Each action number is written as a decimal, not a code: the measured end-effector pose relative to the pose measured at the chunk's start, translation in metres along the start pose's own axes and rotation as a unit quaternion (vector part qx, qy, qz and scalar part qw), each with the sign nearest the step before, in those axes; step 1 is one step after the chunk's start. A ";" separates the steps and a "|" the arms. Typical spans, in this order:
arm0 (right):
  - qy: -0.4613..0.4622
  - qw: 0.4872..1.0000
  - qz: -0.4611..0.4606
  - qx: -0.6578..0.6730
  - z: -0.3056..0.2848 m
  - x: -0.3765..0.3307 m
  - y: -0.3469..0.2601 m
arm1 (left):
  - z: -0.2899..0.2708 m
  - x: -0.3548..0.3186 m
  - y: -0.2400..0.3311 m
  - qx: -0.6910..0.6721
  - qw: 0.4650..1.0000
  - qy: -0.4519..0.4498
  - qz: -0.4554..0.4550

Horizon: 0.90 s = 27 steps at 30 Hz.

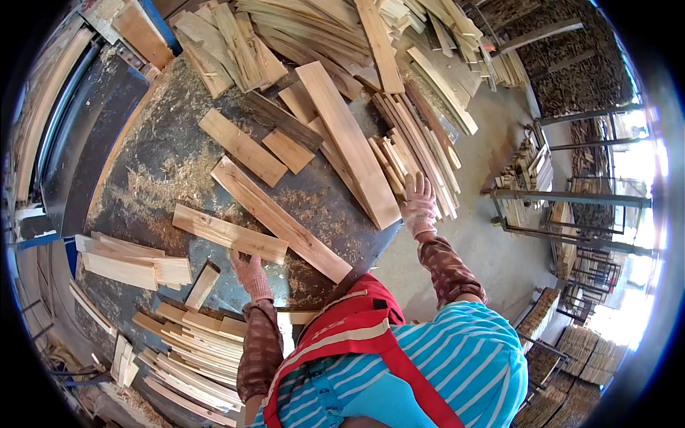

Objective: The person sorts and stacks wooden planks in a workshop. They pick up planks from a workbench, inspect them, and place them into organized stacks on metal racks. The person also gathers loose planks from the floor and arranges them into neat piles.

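**Two gloved hands among loose boards on a sawdust-strewn bench**

Two hands in pinkish work gloves reach over a dark metal table (135, 178) dusted with sawdust. The left hand (250, 272) lies at the near edge of a short pale board (228, 233), fingers curled against its long side; it touches the wood, but whether it truly grips it cannot be told from this angle. That board lies flat, close beside a longer plank (282, 220) that runs slantwise toward the person's chest, its near end at the table's front edge, likely so it can be slid off without lifting.

The right hand (418, 202) is stretched out with fingers spread and flat, resting on a bundle of thin strips (414, 153) that overhangs the table's right side. It holds nothing closed; the palm seems to press or steady the strips. Just to its left a wide plank (349, 146) leans across other offcuts.

Sorted stacks sit where an arm can reach them: thin slats (196, 357) piled low on the left, short blocks (128, 264) above them, and a large heap of long pieces (321, 32) at the far side. Racks of stacked timber (578, 78) stand beyond the concrete floor on the right.

No packages, labels or signs show anywhere; the only strong colours are the person's red apron straps (357, 321) and blue striped shirt (457, 357).
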State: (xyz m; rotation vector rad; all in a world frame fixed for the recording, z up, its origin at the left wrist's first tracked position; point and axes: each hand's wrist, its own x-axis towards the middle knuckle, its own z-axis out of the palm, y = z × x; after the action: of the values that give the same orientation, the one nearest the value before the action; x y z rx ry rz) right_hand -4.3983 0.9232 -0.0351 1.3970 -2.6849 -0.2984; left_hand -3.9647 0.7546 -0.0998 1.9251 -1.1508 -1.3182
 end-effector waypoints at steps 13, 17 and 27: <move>-0.111 0.991 0.023 0.065 0.003 0.002 0.017 | 0.013 -0.007 0.026 0.147 0.986 0.076 -0.021; -0.147 0.987 0.011 0.058 -0.009 0.004 0.018 | 0.011 -0.012 0.028 0.124 0.990 0.063 0.021; -0.205 0.978 -0.023 -0.005 -0.016 -0.006 0.031 | 0.024 -0.006 0.027 0.206 0.972 0.106 -0.031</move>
State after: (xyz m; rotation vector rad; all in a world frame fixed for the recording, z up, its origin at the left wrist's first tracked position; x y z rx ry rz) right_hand -4.4170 0.9440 -0.0128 1.5403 -2.9618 -0.6725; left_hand -3.9970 0.7472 -0.0845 2.3472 -1.3402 -0.9210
